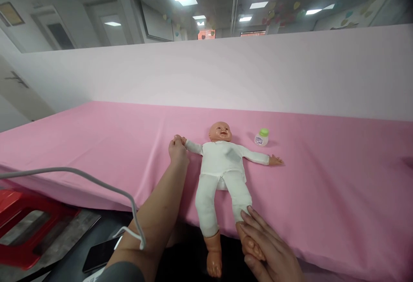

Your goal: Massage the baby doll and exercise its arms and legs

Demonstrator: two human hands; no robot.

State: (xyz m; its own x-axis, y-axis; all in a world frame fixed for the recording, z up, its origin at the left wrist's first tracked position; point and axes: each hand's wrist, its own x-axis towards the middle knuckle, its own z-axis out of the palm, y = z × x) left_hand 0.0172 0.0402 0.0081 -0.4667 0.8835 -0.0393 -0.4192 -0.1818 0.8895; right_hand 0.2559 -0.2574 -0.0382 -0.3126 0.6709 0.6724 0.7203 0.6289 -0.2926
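A baby doll [222, 157] in a white long-sleeved top and white trousers lies on its back, head away from me. Its arms are spread, and its lower legs reach past the table's near edge. My left hand [177, 149] is closed around the doll's hand at the left; a bit of that small hand shows beside my fingers. At the doll's foot on the right, my right hand [271, 249] has its fingers laid along the ankle and trouser cuff. The thumb is below, with the foot [253, 247] between. The doll's other foot [213, 256] hangs free.
A small clear jar with a green lid [261, 137] stands right of the doll's head on the pink sheet [112, 144]. A grey cable [97, 181] crosses my left forearm. At lower left are a red stool [32, 222] and a dark phone [100, 254]. A white wall [206, 75] rises behind.
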